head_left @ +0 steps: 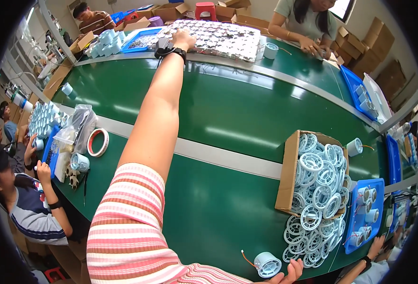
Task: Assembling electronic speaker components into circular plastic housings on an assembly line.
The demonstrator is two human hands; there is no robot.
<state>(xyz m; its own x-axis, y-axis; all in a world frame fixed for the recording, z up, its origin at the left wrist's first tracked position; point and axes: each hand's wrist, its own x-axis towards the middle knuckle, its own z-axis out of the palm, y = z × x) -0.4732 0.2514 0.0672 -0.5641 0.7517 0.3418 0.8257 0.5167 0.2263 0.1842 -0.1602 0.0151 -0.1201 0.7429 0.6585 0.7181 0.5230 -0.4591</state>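
Note:
My left hand (184, 39) is stretched far across the green table, over a white tray (228, 40) packed with rows of small silvery parts. Its fingers curl down onto the parts; whatever they grip is hidden. A black band circles that wrist. At the lower edge my right hand (290, 273) lies partly cut off, palm up, fingers bent and apart. Just beside it a light-blue round housing (267, 264) with a spoked face and a thin orange wire rests on the table.
A cardboard box (288, 173) overflows with light-blue rings (311, 217). Right of it lies a blue tray (366, 208) of wired housings. A tape roll (98, 142) and plastic bags (79, 128) lie left. Co-workers sit around; one co-worker's hands (313, 47) are busy beyond the belt.

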